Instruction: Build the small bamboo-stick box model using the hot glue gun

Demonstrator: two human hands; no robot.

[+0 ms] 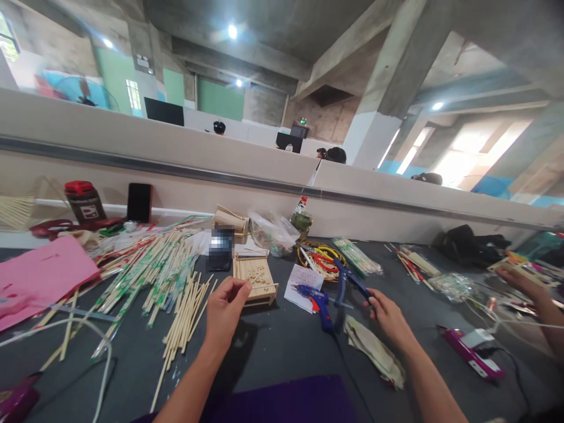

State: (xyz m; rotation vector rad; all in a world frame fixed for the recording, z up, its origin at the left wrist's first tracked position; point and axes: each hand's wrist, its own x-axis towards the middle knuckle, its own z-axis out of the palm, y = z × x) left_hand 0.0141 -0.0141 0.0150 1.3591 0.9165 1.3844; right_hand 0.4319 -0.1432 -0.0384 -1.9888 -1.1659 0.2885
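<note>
Dark counter (282,352) before us: our left hand (225,311) pinches a wooden frame (255,279), right hand (388,317) fingers clamped on blue pliers (350,281)

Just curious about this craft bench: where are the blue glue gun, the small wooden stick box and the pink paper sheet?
blue glue gun (319,302), head view, body
small wooden stick box (255,278), head view, top
pink paper sheet (42,276), head view, middle

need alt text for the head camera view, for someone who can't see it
Left hand touches a small wooden stick-built box while the right hand grips blue-handled pliers on a dark grey table, a blue glue gun between the hands, loose bamboo sticks at left.
</note>
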